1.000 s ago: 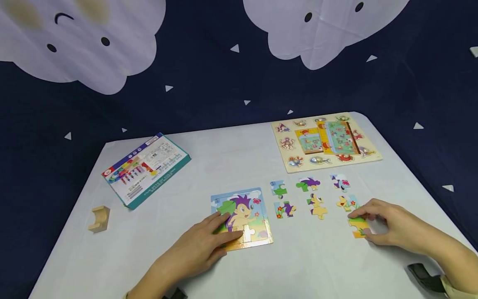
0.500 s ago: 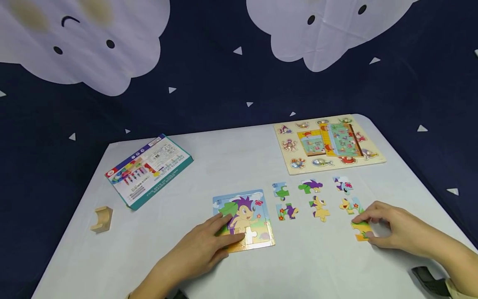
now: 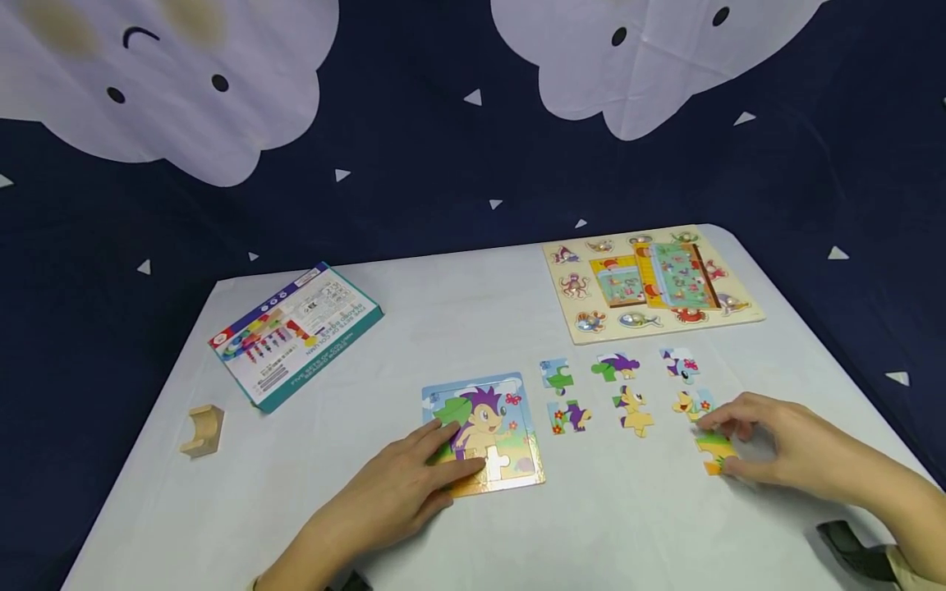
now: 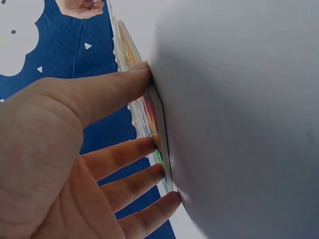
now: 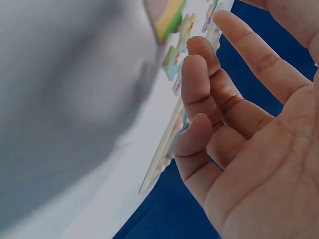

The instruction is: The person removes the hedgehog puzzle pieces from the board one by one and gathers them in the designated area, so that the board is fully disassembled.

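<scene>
My left hand [image 3: 399, 484] rests on a framed hedgehog jigsaw puzzle [image 3: 484, 414], fingers spread over its left part. A white piece-shaped patch shows near its bottom middle. In the left wrist view my thumb and fingers [image 4: 132, 159] touch the board's surface and edge. At the right, my right hand [image 3: 791, 447] is over a yellow-green jigsaw piece [image 3: 714, 451], with the thumb tip overlapping its lower right corner. The right wrist view shows my fingers [image 5: 195, 84] loosely bent, a gap between the index fingertip and this piece [image 5: 167, 22]; the thumb tip is cut off.
Several loose jigsaw pieces [image 3: 631, 410] lie in rows between the hands. Behind them is a wooden sea-animal peg board [image 3: 643, 322] with two picture cards [image 3: 680, 275] on it. A flat toy box [image 3: 296, 336] and a curved wooden block [image 3: 203, 431] lie on the left.
The view has shifted slightly. My right hand stays by the yellow-green piece, with its index fingertip a little farther off the piece's top edge. The left hand keeps its place on the puzzle.
</scene>
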The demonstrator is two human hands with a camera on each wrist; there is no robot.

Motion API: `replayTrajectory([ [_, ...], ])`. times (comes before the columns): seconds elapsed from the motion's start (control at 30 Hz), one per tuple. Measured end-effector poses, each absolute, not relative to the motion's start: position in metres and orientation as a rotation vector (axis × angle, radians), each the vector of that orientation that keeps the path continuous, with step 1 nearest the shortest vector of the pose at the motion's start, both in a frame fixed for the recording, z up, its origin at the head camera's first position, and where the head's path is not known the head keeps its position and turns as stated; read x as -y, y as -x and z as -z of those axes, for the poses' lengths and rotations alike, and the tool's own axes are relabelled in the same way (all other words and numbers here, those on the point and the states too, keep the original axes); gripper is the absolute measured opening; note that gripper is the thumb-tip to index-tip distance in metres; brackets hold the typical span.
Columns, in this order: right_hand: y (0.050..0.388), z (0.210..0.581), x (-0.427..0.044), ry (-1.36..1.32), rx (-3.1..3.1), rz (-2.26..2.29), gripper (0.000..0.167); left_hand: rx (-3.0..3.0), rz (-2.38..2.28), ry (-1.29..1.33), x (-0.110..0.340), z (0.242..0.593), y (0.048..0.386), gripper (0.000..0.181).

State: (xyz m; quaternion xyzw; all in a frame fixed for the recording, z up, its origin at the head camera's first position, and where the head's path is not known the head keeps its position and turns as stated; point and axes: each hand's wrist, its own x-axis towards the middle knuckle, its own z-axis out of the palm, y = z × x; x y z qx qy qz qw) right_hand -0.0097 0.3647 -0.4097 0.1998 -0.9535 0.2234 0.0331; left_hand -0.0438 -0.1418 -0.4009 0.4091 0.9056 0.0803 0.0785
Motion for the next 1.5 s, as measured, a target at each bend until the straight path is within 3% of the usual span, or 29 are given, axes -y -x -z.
replayTrajectory([
  [0.7,0.050,0.378,-0.291,-0.891,2.967,-0.820,0.036,-2.770,-0.310,-1.158,0.159,0.397,0.044,0.050],
  [1.5,0.066,0.377,-0.166,-0.985,3.028,-0.802,0.034,-2.773,-0.525,-0.881,0.165,0.400,0.032,0.043],
])
